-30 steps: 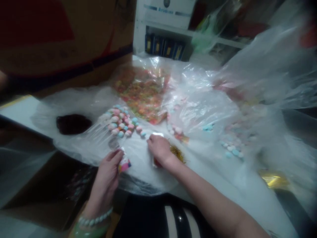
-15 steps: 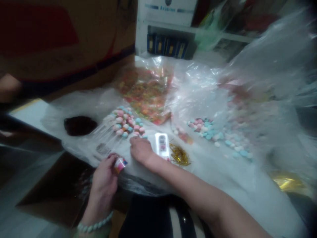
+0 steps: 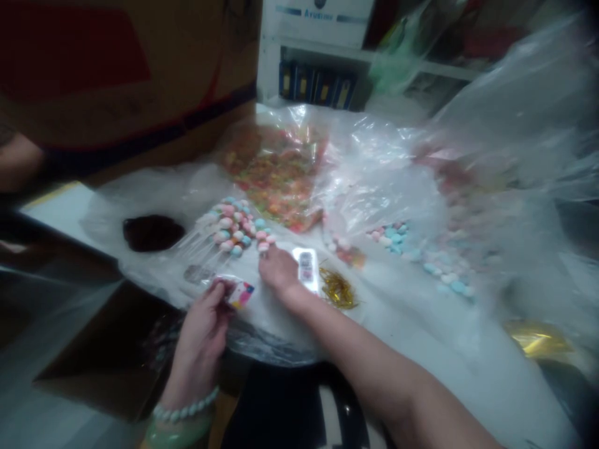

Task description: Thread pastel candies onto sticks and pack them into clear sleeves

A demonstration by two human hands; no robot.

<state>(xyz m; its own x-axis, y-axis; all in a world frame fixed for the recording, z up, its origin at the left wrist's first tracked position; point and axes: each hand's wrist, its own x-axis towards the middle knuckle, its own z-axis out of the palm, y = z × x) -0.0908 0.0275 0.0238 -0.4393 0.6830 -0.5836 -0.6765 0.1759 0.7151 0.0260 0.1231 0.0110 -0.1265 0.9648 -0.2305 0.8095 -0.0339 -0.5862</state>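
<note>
Near the table's front edge my left hand [image 3: 208, 321] grips a small clear packet [image 3: 239, 293] with a colourful printed part. My right hand [image 3: 279, 269] is closed at the right end of a pile of pink, blue and white candy balls on sticks [image 3: 234, 227]; whatever its fingertips hold is too small to make out. Just right of it lies a white card or pack [image 3: 306, 268] with dark print. Beside that is a bunch of gold twist ties [image 3: 337, 288].
Behind lies a bag of orange-green candy [image 3: 281, 178]. Loose pastel candies [image 3: 397, 237] spill from plastic at right. A dark round object [image 3: 153, 233] is at left, above an open cardboard box [image 3: 107, 355]. Another person's arm [image 3: 19, 159] shows at far left.
My left hand has moved slightly right, and more of the packet shows. My right hand has shifted a little right and up along the candy pile.
</note>
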